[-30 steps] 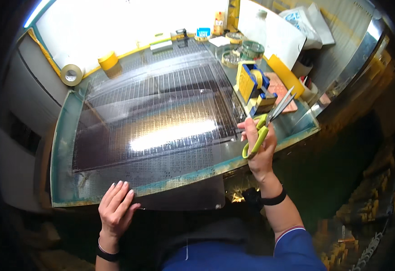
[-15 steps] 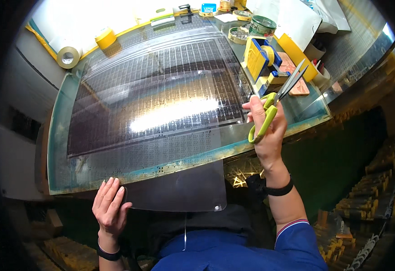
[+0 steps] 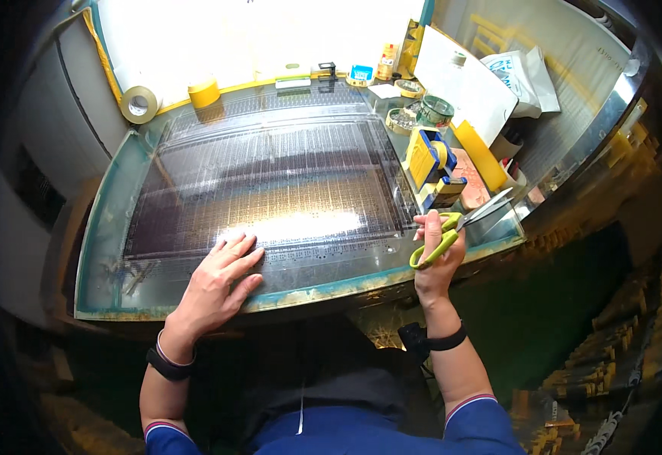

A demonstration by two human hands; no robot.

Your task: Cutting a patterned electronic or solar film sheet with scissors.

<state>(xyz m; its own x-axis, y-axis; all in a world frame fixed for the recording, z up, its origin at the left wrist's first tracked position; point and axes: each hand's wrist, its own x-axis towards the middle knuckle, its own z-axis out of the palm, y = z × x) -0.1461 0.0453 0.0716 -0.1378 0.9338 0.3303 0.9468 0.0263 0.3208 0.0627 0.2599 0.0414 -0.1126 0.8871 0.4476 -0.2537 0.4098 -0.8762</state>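
Observation:
My left hand (image 3: 219,287) lies palm down with its fingers spread, over the near edge of a dark, finely patterned film sheet (image 3: 194,197). The sheet lies flat on a glass-topped table (image 3: 107,258), and a bright reflection washes out part of its pattern. Scissors (image 3: 461,222) with lime-green handles are in my right hand (image 3: 438,271), above the table's right front side. Their blades point up and to the right, away from the sheet, and are slightly apart.
A tape dispenser (image 3: 429,155), a pink block (image 3: 470,180) and a yellow strip (image 3: 480,155) stand right of the sheet. Tape rolls (image 3: 140,105) and small containers (image 3: 359,74) line the back. A white board (image 3: 463,80) leans at the back right.
The clear sheet that hung over the front edge now lies up on the table. My left hand has moved from that edge onto it. My right hand still holds the scissors, slightly lower.

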